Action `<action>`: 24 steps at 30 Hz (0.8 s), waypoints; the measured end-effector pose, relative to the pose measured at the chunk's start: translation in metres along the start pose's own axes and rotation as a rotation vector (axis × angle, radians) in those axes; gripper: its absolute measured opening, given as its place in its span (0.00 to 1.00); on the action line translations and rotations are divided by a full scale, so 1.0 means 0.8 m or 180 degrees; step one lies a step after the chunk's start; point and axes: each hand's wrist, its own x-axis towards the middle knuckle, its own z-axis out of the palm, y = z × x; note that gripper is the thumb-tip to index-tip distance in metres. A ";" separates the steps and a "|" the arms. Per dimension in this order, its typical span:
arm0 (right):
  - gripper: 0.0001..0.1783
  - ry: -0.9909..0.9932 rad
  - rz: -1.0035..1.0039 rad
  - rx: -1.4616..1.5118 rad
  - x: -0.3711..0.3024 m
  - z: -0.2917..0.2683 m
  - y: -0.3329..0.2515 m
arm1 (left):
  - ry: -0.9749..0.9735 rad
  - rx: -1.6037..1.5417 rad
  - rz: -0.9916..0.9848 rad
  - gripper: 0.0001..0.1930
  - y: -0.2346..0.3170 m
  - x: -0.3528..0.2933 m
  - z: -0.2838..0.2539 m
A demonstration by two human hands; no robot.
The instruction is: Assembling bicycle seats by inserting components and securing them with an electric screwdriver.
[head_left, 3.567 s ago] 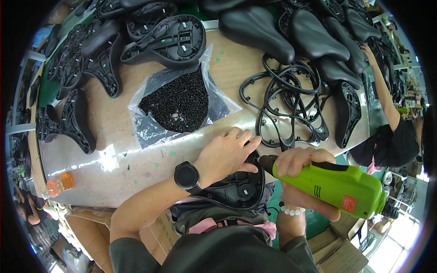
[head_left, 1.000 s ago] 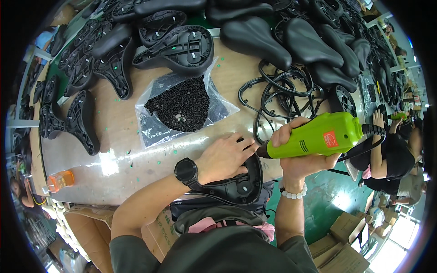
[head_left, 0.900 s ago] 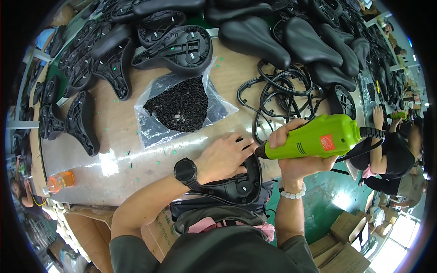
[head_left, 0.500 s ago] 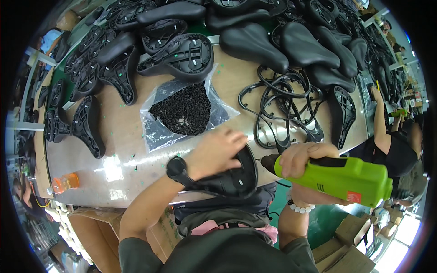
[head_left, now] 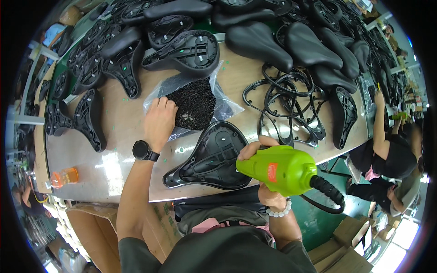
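Note:
My right hand [head_left: 266,193] is wrapped round a lime-green electric screwdriver [head_left: 282,170], with a black cord at its rear end. Its tip is hidden, close to the right side of a black bicycle saddle [head_left: 211,159]. That saddle lies underside up at the table's near edge, its ribbed inside showing. My left hand [head_left: 159,120] is at the left edge of a heap of small black screws [head_left: 195,104] on a clear plastic bag [head_left: 230,109]. Its fingers are bent and pressed together; whatever they may pinch is hidden.
Black ring-shaped saddle frames [head_left: 291,104] lie tangled to the right. Many finished saddles [head_left: 257,43] and upturned ones crowd the far side. An orange bottle [head_left: 64,177] stands at the left edge. Cardboard boxes [head_left: 93,227] sit below the table. A co-worker [head_left: 389,150] is at the right.
My left hand has moved from the saddle up and left to the screw heap. The screwdriver has swung left and turned, its rear now facing me. The saddle is now more fully in view.

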 end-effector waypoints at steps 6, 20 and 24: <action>0.45 0.0537 -0.0278 -0.0247 0.000 0.006 0.014 | 0.0286 -0.0605 -0.0282 0.05 0.008 -0.007 -0.008; 0.61 0.0166 -0.1242 -0.0056 -0.002 0.010 -0.067 | 0.0042 -0.1657 0.1541 0.10 0.137 -0.046 -0.071; 0.59 0.0165 -0.1297 -0.0165 0.000 0.017 -0.068 | 0.0059 -0.1994 0.1891 0.11 0.169 -0.050 -0.060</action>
